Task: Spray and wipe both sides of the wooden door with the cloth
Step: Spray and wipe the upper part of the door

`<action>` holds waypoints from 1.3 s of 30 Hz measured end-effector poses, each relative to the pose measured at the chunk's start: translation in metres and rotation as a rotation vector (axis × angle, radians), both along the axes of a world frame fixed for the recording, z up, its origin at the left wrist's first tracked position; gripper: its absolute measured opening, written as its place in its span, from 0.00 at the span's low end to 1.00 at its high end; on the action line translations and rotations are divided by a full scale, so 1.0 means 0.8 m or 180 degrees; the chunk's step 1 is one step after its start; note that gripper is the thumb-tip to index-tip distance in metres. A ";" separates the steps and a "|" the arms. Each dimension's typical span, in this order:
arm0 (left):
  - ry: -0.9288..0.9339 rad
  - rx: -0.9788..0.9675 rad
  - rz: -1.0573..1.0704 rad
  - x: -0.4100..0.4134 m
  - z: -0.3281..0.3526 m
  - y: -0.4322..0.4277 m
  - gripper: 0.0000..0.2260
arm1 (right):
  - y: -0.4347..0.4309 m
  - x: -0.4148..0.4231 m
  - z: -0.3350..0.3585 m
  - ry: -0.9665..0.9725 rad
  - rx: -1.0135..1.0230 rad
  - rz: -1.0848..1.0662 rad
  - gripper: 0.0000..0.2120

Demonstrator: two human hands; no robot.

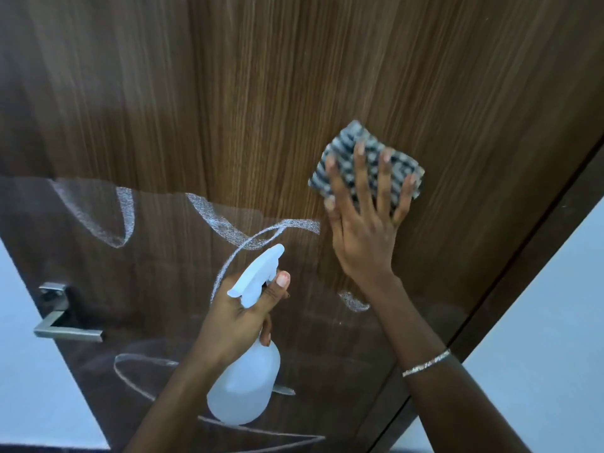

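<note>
Streaky foam across the door says this side is only part wiped, as the right hand presses the cloth flat, fingers spread, left hand gripping the bottle, other side probably untouched.

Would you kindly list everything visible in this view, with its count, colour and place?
brown wood-grain door: one, brown, fills most of the view
white spray streaks: several, white, across the door's lower half
silver metal lever handle: one, silver, door's lower left
white plastic spray bottle: one, white, lower centre
grey-and-white patterned cloth: one, flat on the door, right of centre
pale wall: pale, lower left and lower right
silver bracelet: one, right wrist
left hand: grips the bottle's neck
right hand: spread fingers press the cloth against the door
</note>
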State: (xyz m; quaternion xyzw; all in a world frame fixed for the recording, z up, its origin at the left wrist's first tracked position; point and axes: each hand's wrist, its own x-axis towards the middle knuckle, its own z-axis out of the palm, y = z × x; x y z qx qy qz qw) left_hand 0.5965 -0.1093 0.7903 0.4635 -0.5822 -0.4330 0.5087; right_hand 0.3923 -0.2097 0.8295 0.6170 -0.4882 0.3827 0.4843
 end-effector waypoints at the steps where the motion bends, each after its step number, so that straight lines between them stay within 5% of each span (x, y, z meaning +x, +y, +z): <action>1: -0.0010 -0.0033 0.0014 0.002 0.001 0.000 0.13 | 0.000 0.000 -0.033 0.0082 0.0098 0.0004 0.28; 7: -0.0038 -0.0099 0.0011 0.021 0.003 0.000 0.15 | 0.026 -0.024 -0.204 0.1387 0.0816 -0.0154 0.35; 17: 0.0006 -0.0014 0.0088 0.046 0.006 0.001 0.15 | -0.006 0.050 0.027 0.0051 0.0149 0.0006 0.27; 20: -0.0030 -0.0084 0.0084 0.060 0.007 -0.001 0.16 | -0.003 0.056 -0.043 0.0265 0.0326 0.0121 0.27; 24: -0.0096 -0.0179 0.0037 0.079 0.010 -0.001 0.16 | 0.016 0.040 -0.193 0.1499 0.0986 0.0117 0.31; 26: -0.0095 -0.0185 0.0053 0.088 0.013 0.001 0.17 | 0.018 0.037 -0.199 0.1750 0.1029 0.0054 0.33; 28: -0.0081 -0.0207 0.0085 0.096 0.018 0.003 0.14 | 0.010 0.046 -0.157 0.1673 0.0879 0.0100 0.35; 31: 0.0019 -0.0109 0.0178 0.101 0.025 0.004 0.03 | -0.001 0.076 -0.039 0.0782 0.0512 0.0207 0.29; 34: 0.0121 -0.0040 0.0104 0.110 0.023 0.004 0.07 | -0.015 0.102 0.063 0.0148 0.0143 0.0117 0.24; 39: 0.0049 -0.0045 0.0177 0.127 0.017 -0.002 0.09 | -0.018 0.128 -0.010 0.0246 0.0225 0.0021 0.27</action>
